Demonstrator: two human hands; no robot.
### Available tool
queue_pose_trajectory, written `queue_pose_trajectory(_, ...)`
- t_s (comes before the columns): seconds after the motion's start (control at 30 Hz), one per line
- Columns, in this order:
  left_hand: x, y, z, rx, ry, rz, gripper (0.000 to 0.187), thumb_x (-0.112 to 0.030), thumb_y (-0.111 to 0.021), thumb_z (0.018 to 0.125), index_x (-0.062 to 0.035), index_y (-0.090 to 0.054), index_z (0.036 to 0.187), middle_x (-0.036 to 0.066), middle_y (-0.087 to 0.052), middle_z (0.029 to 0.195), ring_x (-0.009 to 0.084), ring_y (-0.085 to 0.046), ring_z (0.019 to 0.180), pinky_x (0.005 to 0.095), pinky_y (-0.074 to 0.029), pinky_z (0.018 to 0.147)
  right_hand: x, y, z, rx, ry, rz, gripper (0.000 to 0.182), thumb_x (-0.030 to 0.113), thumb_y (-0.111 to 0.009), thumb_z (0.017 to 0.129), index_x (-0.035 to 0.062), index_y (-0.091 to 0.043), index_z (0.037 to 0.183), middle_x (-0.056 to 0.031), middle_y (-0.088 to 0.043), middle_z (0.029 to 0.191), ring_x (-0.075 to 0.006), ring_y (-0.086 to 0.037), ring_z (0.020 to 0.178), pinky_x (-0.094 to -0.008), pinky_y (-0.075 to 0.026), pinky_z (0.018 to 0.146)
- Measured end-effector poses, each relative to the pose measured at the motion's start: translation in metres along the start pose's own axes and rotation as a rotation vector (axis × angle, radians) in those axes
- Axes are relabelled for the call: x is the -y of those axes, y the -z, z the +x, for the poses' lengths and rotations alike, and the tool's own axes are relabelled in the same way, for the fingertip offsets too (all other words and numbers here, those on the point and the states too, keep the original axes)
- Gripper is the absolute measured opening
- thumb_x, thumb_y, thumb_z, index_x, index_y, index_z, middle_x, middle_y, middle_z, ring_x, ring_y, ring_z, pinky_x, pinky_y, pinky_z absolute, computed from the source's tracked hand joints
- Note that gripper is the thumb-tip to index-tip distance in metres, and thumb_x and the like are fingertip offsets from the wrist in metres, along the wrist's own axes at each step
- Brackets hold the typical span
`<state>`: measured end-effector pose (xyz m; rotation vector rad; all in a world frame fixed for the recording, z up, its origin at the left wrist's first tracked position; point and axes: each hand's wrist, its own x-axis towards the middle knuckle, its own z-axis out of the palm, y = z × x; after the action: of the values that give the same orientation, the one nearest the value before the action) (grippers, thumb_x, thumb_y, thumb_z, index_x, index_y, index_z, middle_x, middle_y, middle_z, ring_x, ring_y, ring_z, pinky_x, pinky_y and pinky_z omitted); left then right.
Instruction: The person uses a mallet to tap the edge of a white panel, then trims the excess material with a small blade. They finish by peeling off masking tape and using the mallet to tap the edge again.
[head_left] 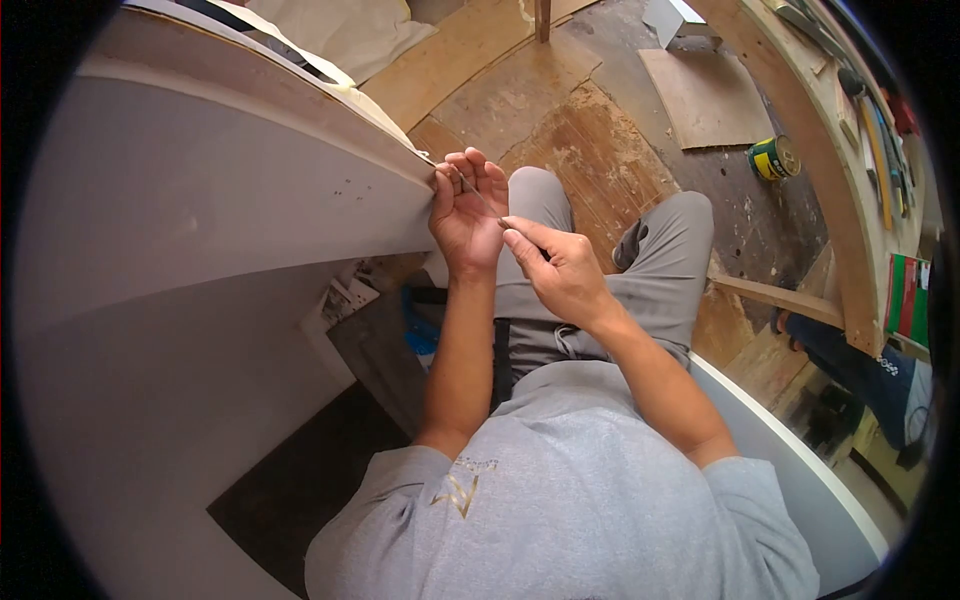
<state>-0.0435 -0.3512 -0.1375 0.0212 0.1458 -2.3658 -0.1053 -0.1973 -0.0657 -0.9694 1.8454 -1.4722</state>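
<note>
My right hand (562, 268) is closed around the near end of a thin, rod-like metal tool (482, 198), with the thumb and index finger pinching it. Its narrow shaft slants up and left across my left palm, toward the corner of a large white panel (250, 180). Beside that corner, my left hand (468, 222) is turned palm up, its fingers loosely bent and apart, the thumb side right at the panel's edge. A pale strip (345, 95) runs along the panel's upper edge down to this corner. The right hand hides the tool's handle.
Beyond my knees lie a worn wooden floor (600, 140), a flat board (705, 97) and a tin can (773, 158). On the right stands a wooden bench (835, 150) with tools on it. Another person's leg (850, 360) shows below it. A white curved edge (790, 440) is at my right side.
</note>
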Motion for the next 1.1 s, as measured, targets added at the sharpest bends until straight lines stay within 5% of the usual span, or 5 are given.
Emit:
queue_pose_trajectory(0.07, -0.001, 0.0, 0.0, 0.002, 0.016, -0.028, 0.017, -0.014, -0.074, 0.105, -0.0051, -0.075, 0.12, 0.004, -0.077, 0.125, 0.0255, -0.064, 0.135, 0.0484, -0.049, 0.117, -0.006, -0.004, 0.0, -0.063, 0.139, -0.013, 0.028, 0.017, -0.073, 0.108, -0.0025, -0.078, 0.128, -0.008, -0.069, 0.07, -0.0102, -0.059, 0.06, -0.0305, -0.049, 0.058)
queue_pose_trajectory(0.2, -0.002, 0.001, -0.003, -0.041, -0.005, 0.034, 0.014, -0.015, -0.074, 0.105, -0.0082, -0.077, 0.116, 0.003, -0.078, 0.123, 0.0238, -0.066, 0.133, 0.0485, -0.049, 0.118, -0.002, -0.003, 0.0, -0.081, 0.178, -0.044, 0.028, 0.017, -0.073, 0.108, -0.0026, -0.078, 0.128, -0.0093, -0.07, 0.072, -0.0103, -0.061, 0.062, -0.0305, -0.05, 0.059)
queue_pose_trajectory(0.3, -0.003, 0.004, -0.007, -0.052, -0.004, 0.103, 0.011, -0.016, -0.074, 0.105, -0.0112, -0.079, 0.113, 0.002, -0.08, 0.123, 0.0225, -0.067, 0.132, 0.0489, -0.049, 0.118, 0.003, -0.001, -0.002, -0.051, 0.062, -0.009, 0.028, 0.016, -0.074, 0.105, -0.005, -0.077, 0.122, -0.0296, -0.076, 0.096, -0.0366, -0.079, 0.08, -0.0409, -0.059, 0.07)
queue_pose_trajectory(0.77, 0.002, 0.008, -0.022, -0.092, 0.064, 0.321, 0.031, -0.023, -0.063, 0.113, -0.0126, -0.07, 0.141, 0.002, -0.073, 0.142, 0.0212, -0.063, 0.14, 0.0527, -0.049, 0.12, 0.005, 0.025, -0.014, 0.087, -0.32, 0.44, 0.035, 0.024, -0.059, 0.116, 0.0023, -0.073, 0.14, -0.0002, -0.062, 0.067, -0.0072, -0.055, 0.054, -0.0266, -0.042, 0.051)
queue_pose_trajectory(1.1, 0.033, -0.026, -0.018, -0.097, 0.112, 0.753, 0.053, -0.018, -0.053, 0.117, -0.0056, -0.041, 0.166, 0.013, -0.051, 0.168, 0.0254, -0.055, 0.149, 0.0545, -0.046, 0.125, -0.009, 0.05, -0.016, 0.076, -0.447, 0.532, 0.036, 0.029, -0.057, 0.118, 0.0022, -0.072, 0.135, -0.0019, -0.063, 0.068, -0.0067, -0.051, 0.044, -0.0244, -0.038, 0.04)
